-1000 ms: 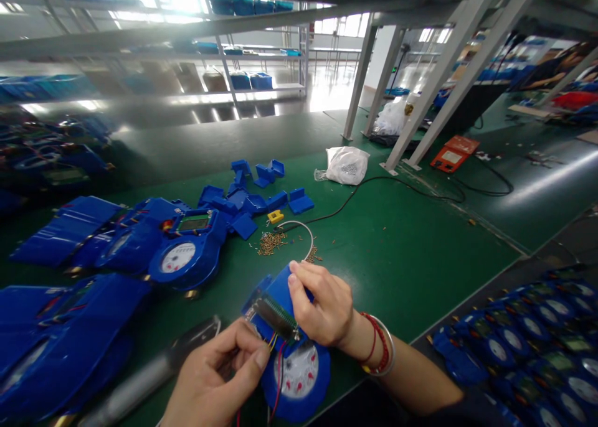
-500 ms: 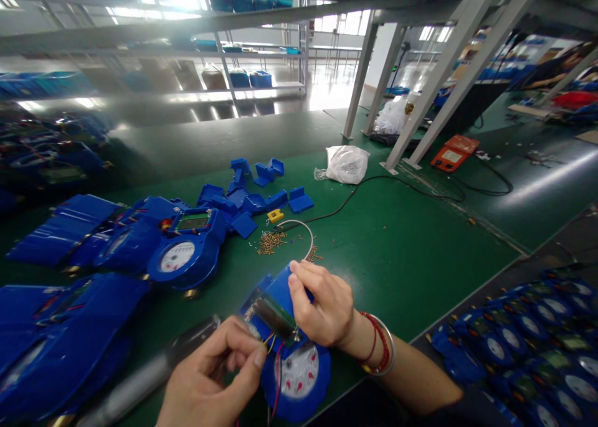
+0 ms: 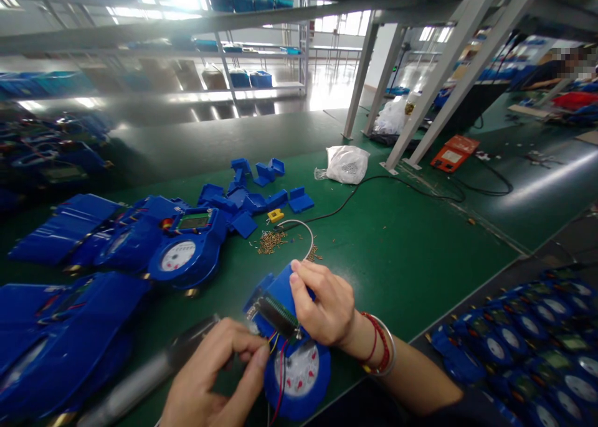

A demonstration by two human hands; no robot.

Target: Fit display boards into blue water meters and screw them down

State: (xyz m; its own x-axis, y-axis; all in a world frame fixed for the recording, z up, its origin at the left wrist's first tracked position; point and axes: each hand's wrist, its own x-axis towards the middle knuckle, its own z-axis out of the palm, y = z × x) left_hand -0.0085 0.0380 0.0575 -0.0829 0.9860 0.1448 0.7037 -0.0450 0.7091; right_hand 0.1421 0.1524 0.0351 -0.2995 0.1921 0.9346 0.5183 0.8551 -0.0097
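Observation:
A blue water meter [image 3: 270, 386] with a round white dial lies in front of me, its circuit board [image 3: 278, 315] bared. My right hand [image 3: 323, 302] is closed on the raised blue cover [image 3: 281, 285] at the board's upper right, thumb against the fingers. At the board's lower left my left hand [image 3: 219, 371] pinches thin yellow wires [image 3: 273, 340] between thumb and forefinger. A red and a black wire [image 3: 282, 377] hang loose across the dial. Beside the left hand lies a grey and black cylindrical tool [image 3: 154, 371], perhaps an electric screwdriver.
More blue meters [image 3: 184, 253] crowd the left side. Blue plastic pieces [image 3: 247, 200], a yellow part [image 3: 275, 215] and a pile of brass screws [image 3: 271, 242] lie beyond my hands. Farther back are a white bag [image 3: 347, 164] and an orange box [image 3: 455, 152]. Several meters [image 3: 527, 327] stand lower right.
My left hand has shifted slightly right, with its fingertips still at the wires. The red and black wires have swung a little; my right hand has barely moved.

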